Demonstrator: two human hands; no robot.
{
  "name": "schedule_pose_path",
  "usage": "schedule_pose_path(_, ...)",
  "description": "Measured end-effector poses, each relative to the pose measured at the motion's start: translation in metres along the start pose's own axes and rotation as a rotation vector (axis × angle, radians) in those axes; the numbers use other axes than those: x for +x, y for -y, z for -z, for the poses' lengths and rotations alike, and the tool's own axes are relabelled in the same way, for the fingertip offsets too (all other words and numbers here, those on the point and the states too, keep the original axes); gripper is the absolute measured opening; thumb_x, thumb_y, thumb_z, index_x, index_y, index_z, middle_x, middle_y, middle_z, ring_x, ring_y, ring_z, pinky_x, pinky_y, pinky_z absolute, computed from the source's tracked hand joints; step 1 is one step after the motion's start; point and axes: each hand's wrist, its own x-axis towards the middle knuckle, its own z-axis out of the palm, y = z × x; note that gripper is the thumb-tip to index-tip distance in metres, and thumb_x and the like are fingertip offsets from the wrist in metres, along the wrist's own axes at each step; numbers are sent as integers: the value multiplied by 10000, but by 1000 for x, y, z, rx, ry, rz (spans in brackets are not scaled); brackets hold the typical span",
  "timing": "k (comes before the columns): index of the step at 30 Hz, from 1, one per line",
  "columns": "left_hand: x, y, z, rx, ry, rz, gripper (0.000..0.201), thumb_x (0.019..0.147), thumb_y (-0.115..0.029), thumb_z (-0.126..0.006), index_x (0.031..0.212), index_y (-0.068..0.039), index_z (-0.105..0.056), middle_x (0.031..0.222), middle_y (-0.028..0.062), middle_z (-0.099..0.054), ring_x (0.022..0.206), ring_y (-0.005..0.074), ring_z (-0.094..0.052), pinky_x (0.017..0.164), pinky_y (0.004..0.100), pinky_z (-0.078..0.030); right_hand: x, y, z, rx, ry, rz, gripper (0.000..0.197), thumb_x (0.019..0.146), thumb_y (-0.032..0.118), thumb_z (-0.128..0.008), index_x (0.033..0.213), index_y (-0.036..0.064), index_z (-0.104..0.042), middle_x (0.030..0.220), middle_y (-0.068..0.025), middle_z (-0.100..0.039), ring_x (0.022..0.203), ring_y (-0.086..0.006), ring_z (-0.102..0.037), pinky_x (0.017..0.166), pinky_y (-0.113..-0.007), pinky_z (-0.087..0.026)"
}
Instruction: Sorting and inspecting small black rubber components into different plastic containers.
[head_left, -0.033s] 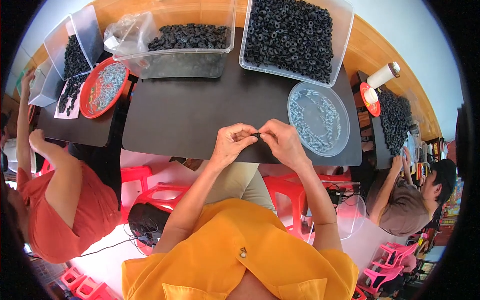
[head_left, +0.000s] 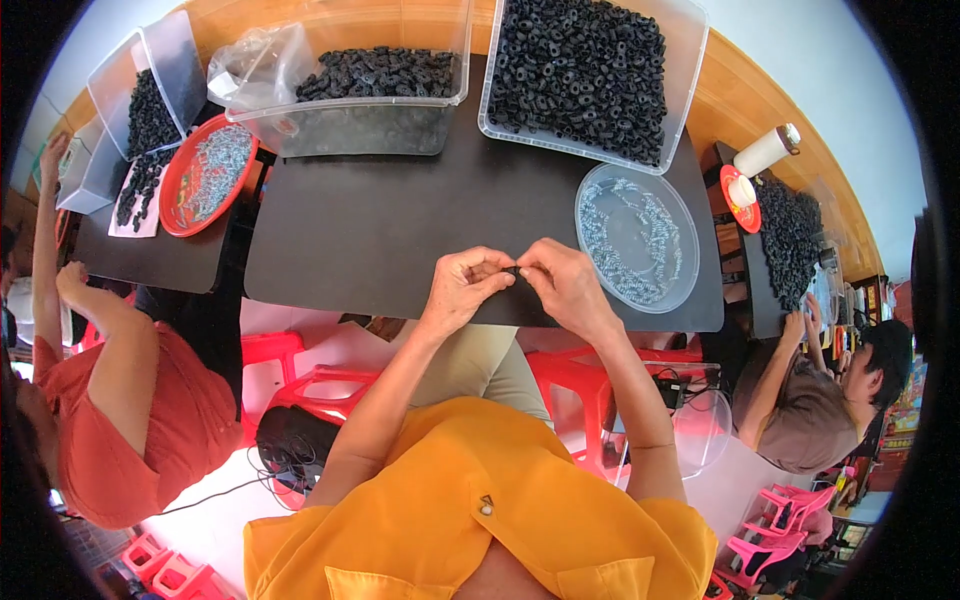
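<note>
Near the front edge of the dark table (head_left: 400,215), my two hands meet at a small black plastic part (head_left: 515,271). My left hand (head_left: 466,288) pinches it between thumb and forefinger. From the other side, the fingers of my right hand (head_left: 566,287) close on the same part, and its details are mostly hidden by fingertips. To the right of my right hand lies a round clear tray (head_left: 588,262) with many small silvery metal pieces, probably springs or screws. A translucent bin (head_left: 690,100) behind it is heaped with black plastic parts.
Another clear bin (head_left: 350,130) of black parts, with a plastic bag (head_left: 265,65), stands at the back left. A red tray (head_left: 172,205) of metal pieces sits on the left table. People work at both sides (head_left: 150,420). Pink stools (head_left: 575,385) stand below the table.
</note>
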Motion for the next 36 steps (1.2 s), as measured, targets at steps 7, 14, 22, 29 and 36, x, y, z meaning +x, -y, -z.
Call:
schedule_pose_path(7, -3, 6, -1, 138, -24, -29, 119, 766, 24, -669, 881, 25, -637, 764, 9, -634, 664, 32, -538, 583, 187, -440, -1, 2, -6, -131, 13, 68, 55, 760, -35, -540, 779, -11, -494, 753, -161, -532, 693, -368, -552, 587, -422, -442)
schedule_pose_path(14, -3, 4, -8, 339, -107, -142, 135, 730, 39, -671, 859, 32, -633, 717, 54, -612, 596, 54, -508, 539, 216, -425, -2, -3, -14, -311, 53, 98, 75, 744, -10, -526, 778, 8, -461, 762, -151, -514, 728, -348, -561, 616, -430, -465)
schedule_pose_path(22, -2, 4, -12, 249, -186, -78, 124, 732, 36, -651, 855, 40, -637, 676, 45, -612, 545, 55, -484, 517, 224, -422, -5, 5, -18, -338, -39, 176, 194, 706, -14, -550, 889, 23, -497, 789, -126, -513, 753, -317, -552, 622, -406, -483)
schedule_pose_path(29, 5, 1, -8, 357, -209, -43, 114, 726, 11, -659, 838, 38, -656, 671, 27, -629, 545, 36, -480, 495, 215, -408, -7, 4, -29, -534, -39, 222, 305, 666, -18, -577, 953, 40, -490, 806, -96, -502, 750, -269, -533, 608, -338, -499)
schedule_pose_path(36, 9, 6, -6, 302, -255, -5, 111, 703, 6, -656, 812, 29, -663, 631, 19, -616, 560, 40, -483, 510, 231, -410, -2, 7, -33, -598, -38, 233, 268, 672, -19, -574, 928, 28, -507, 771, -100, -495, 727, -268, -524, 593, -348, -489)
